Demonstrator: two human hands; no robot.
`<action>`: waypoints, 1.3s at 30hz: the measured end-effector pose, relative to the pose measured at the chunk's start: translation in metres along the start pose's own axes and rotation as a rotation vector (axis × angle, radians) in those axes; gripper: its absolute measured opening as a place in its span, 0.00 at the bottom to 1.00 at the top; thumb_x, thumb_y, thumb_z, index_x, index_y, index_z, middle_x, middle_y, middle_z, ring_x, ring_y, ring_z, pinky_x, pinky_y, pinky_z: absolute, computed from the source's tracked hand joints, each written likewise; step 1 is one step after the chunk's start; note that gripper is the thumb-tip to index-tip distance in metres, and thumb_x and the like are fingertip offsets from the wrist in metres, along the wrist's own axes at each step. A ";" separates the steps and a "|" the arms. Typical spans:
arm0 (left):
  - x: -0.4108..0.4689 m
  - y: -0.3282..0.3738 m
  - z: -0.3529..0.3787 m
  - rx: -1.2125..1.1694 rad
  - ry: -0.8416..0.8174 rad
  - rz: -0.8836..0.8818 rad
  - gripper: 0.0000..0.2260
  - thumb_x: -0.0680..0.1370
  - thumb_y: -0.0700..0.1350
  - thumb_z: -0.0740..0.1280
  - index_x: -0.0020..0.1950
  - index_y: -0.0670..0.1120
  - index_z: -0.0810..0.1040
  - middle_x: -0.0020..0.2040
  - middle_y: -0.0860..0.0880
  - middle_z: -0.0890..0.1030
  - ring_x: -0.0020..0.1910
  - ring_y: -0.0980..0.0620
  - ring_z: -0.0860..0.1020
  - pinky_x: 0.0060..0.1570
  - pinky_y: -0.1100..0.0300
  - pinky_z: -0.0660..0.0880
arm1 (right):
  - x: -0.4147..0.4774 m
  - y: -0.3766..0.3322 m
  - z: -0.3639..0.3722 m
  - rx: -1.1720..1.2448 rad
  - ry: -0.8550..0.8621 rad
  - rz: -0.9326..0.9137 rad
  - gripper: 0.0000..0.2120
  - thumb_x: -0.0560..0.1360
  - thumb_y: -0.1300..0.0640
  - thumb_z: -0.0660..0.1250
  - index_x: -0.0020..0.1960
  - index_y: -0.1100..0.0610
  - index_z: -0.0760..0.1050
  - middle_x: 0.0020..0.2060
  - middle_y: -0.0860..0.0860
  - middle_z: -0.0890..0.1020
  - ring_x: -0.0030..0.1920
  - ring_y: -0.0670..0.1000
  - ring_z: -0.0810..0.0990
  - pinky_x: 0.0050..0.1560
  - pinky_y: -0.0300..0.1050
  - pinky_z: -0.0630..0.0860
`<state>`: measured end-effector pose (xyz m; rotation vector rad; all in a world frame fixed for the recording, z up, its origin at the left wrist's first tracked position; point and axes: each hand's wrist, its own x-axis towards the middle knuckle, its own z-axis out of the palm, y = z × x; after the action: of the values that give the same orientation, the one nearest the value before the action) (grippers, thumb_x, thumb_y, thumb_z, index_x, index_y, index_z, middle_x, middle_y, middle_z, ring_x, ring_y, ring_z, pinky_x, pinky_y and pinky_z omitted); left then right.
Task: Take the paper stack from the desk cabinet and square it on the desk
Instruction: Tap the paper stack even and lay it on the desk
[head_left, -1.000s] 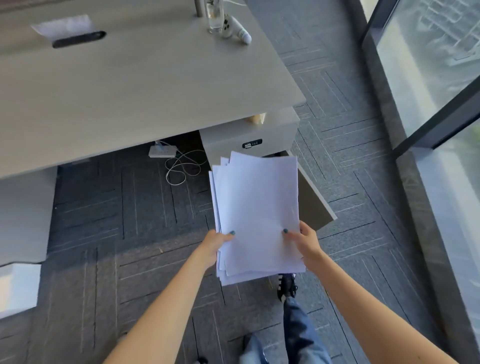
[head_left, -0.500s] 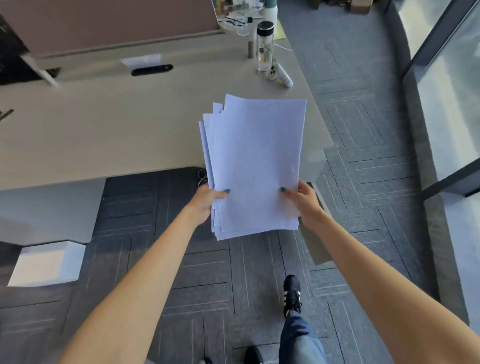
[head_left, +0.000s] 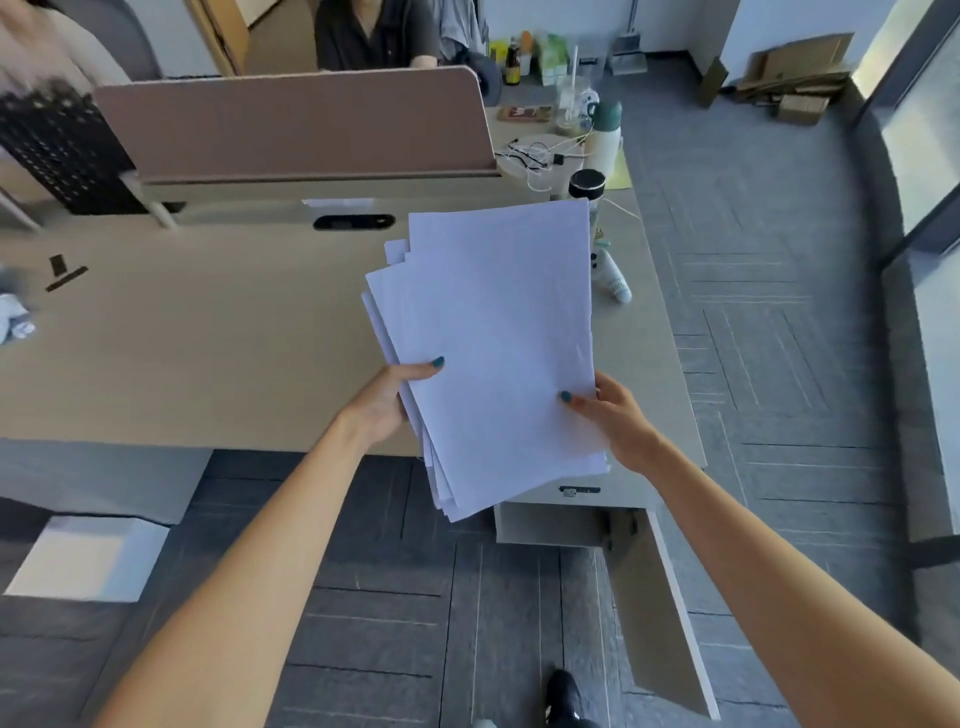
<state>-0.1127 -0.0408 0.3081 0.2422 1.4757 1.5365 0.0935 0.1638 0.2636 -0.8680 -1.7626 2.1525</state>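
Two hands (head_left: 382, 402) gripping paper stack (head_left: 493, 353), bottle (head_left: 586, 186) behind

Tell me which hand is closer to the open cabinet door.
Right. The right hand grips the paper stack's lower right edge, just above the cabinet door. The left hand holds the stack's left edge, farther off across the sheets.

Bare forearms with no sleeves, teal-painted thumbnails on both hands, black shoe (head_left: 563, 696) below
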 end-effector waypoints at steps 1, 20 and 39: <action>0.008 0.006 -0.002 -0.017 0.005 0.024 0.24 0.73 0.40 0.71 0.69 0.41 0.75 0.66 0.42 0.80 0.65 0.42 0.78 0.63 0.48 0.75 | 0.011 -0.004 -0.001 -0.002 -0.023 0.006 0.15 0.72 0.61 0.70 0.59 0.55 0.78 0.50 0.51 0.84 0.45 0.48 0.84 0.47 0.44 0.81; 0.170 0.129 -0.099 0.333 -0.014 0.290 0.23 0.71 0.37 0.73 0.65 0.40 0.74 0.56 0.40 0.82 0.54 0.43 0.81 0.42 0.54 0.78 | 0.226 -0.052 0.082 -0.005 0.234 0.031 0.08 0.60 0.69 0.63 0.39 0.70 0.75 0.36 0.58 0.72 0.39 0.54 0.69 0.38 0.46 0.67; 0.202 0.166 -0.118 0.375 -0.202 0.213 0.24 0.67 0.36 0.75 0.60 0.52 0.78 0.56 0.54 0.85 0.56 0.57 0.83 0.51 0.66 0.78 | 0.258 -0.125 0.077 -0.124 -0.199 -0.023 0.22 0.68 0.69 0.72 0.60 0.57 0.78 0.59 0.55 0.83 0.60 0.53 0.81 0.62 0.47 0.75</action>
<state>-0.3807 0.0579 0.3290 0.7750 1.6036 1.3407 -0.1810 0.2672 0.3135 -0.6764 -2.0086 2.2007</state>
